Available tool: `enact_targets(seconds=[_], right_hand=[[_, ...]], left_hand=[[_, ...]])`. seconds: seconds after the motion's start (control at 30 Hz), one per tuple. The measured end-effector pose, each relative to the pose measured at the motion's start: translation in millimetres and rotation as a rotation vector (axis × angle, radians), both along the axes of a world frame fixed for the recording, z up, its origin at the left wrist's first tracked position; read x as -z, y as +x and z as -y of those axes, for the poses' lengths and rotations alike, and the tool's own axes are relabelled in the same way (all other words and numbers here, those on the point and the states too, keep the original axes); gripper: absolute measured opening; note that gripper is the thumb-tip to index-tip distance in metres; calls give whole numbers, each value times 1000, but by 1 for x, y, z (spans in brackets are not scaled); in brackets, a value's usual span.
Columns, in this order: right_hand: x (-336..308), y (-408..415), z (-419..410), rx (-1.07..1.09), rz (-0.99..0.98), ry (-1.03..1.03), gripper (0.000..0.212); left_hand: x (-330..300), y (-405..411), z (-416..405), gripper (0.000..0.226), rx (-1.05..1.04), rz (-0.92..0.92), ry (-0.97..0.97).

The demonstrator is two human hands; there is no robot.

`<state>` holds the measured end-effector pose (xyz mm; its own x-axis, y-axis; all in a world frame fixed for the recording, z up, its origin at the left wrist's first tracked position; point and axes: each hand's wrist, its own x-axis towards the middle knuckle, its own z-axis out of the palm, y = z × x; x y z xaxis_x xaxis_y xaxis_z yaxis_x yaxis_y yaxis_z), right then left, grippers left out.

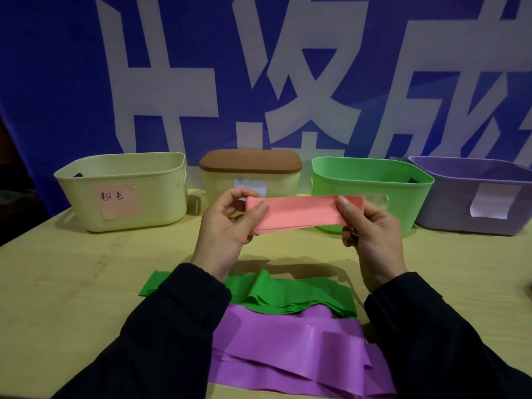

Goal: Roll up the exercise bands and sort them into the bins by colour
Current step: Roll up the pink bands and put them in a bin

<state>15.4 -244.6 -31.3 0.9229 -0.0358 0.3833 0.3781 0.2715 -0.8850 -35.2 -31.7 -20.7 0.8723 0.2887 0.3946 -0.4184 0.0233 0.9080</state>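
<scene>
We hold the pink band (pixel 299 213) above the tabletop (pixel 72 283), folded into a flat strip. Our left hand (pixel 227 223) pinches its left end between thumb and fingers, and our right hand (pixel 371 226) pinches its right end. Below our wrists the green band (pixel 276 295) lies rumpled, with the purple band (pixel 290 349) nearer us, overlapping its edge. Along the back stand the cream bin (pixel 126 191) with a pink label, a lidded box (pixel 250 174), the green bin (pixel 371 182) and the purple bin (pixel 475 194).
</scene>
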Motion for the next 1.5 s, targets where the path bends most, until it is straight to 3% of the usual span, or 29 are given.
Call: enact_targets(seconds=[0.4, 0.5, 0.6, 0.73, 1.17, 1.37, 1.5], right_hand=[[1, 1, -2, 50, 3, -57, 18], [3, 1, -3, 37, -14, -70, 18], [3, 1, -3, 34, -26, -53, 17], [2, 1, -1, 39, -33, -35, 14], [1, -5, -5, -7, 21, -59, 13], [3, -2, -5, 19, 3, -68, 15], [4, -3, -6, 5, 5, -103, 15]], left_hand=[[6, 2, 2, 19, 110, -28, 15], [1, -1, 6, 29, 239, -23, -143], [1, -3, 8, 23, 336, -26, -218], [3, -4, 9, 21, 266, -33, -95], [8, 2, 12, 24, 158, -103, -3], [9, 3, 8, 18, 122, -113, -40], [8, 2, 11, 26, 139, -87, -43]])
